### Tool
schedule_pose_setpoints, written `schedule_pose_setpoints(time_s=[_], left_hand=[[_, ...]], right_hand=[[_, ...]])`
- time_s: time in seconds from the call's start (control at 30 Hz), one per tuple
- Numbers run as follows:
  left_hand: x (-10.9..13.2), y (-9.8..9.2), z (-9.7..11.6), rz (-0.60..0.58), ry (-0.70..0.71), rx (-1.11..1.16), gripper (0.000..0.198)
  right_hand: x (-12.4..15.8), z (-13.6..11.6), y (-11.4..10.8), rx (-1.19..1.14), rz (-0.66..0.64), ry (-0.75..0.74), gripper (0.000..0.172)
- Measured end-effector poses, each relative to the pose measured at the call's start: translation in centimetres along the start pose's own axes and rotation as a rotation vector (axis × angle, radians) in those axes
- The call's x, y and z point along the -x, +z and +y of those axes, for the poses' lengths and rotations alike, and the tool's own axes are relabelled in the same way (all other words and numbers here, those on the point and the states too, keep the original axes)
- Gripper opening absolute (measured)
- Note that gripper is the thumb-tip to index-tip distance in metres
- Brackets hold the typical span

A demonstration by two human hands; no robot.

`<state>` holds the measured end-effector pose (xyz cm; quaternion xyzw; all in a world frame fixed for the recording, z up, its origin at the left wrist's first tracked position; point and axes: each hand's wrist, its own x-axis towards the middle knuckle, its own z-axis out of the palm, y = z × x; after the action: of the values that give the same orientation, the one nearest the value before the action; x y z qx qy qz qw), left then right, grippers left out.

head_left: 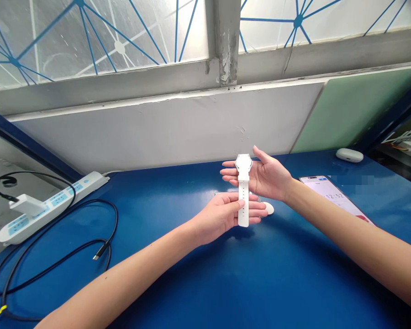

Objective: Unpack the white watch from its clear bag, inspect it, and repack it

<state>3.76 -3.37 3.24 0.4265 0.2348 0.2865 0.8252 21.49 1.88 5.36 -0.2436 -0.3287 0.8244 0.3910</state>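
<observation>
A white wristwatch (pixel 244 163) with a round case and a holed strap is held up over the blue table. My left hand (pixel 219 214) is closed on the long strap end, its thumb pressing the strap against the fingers. Behind the watch case, my right hand (pixel 265 176) is open, palm up with fingers stretched out; whether it bears the case's weight I cannot tell. Past my left fingertips a white rounded object (pixel 269 208) lies on the table, partly hidden. Some clear plastic (pixel 222 192) shows behind that hand.
On the left, a white power strip (pixel 56 205) carries a plugged-in charger (pixel 27 205) and a looped black cable (pixel 114 219). A phone (pixel 332 194) showing a timer lies under my right forearm. A white earbud case (pixel 349 155) stands at the back right, before the wall panel (pixel 178 132).
</observation>
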Motion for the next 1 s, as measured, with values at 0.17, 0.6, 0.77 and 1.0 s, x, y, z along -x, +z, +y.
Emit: schedule_pose_setpoints(time_s=[0.17, 0.6, 0.77, 1.0], left_hand=[[0.0, 0.0, 0.1, -0.008, -0.013, 0.001, 0.039], [0.0, -0.1, 0.0, 0.021, -0.018, 0.014, 0.030], [-0.1, -0.4, 0.0, 0.056, -0.043, 0.019, 0.032], [0.2, -0.7, 0.9, -0.009, -0.002, 0.262, 0.078]], right_hand=[[0.0, 0.2, 0.0, 0.005, 0.009, -0.008, 0.072], [-0.1, 0.4, 0.6, -0.074, 0.044, -0.044, 0.052], [-0.1, 0.2, 0.6, -0.086, 0.069, -0.046, 0.042], [-0.6, -1.2, 0.0, -0.176, 0.373, -0.368, 0.022]])
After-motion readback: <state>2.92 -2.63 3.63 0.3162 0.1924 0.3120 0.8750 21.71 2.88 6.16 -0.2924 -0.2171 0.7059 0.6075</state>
